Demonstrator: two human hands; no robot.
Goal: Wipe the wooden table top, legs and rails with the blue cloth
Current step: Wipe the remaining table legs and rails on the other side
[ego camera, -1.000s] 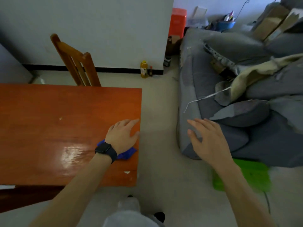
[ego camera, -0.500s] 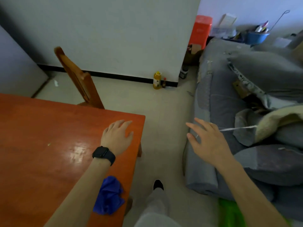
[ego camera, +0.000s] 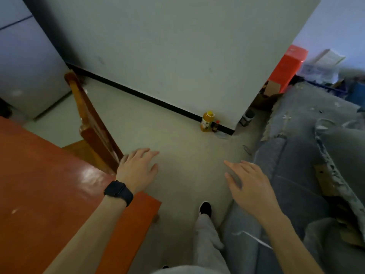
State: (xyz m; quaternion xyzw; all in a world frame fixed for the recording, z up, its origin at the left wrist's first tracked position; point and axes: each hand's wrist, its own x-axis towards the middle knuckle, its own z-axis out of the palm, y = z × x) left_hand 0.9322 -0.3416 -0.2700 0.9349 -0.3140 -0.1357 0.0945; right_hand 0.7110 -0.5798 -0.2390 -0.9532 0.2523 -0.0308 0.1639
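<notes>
The reddish wooden table (ego camera: pixel 49 194) fills the lower left, its far right corner near the middle bottom. My left hand (ego camera: pixel 138 169), with a black watch on the wrist, hovers past that corner with fingers straight and spread, holding nothing. My right hand (ego camera: pixel 248 186) hangs over the floor beside the sofa, fingers relaxed and empty. The blue cloth is not in view.
A wooden chair (ego camera: pixel 92 125) stands at the table's far edge. A grey sofa (ego camera: pixel 296 175) with cushions lines the right side. A yellow bottle (ego camera: pixel 207 121) stands by the wall's black skirting. An orange stool (ego camera: pixel 286 68) is at the back right. My leg and black shoe (ego camera: pixel 205 209) step between table and sofa.
My left hand let go of the blue cloth on the table and moved forward past the corner. I walked forward along the table, and the cloth dropped out of view.
</notes>
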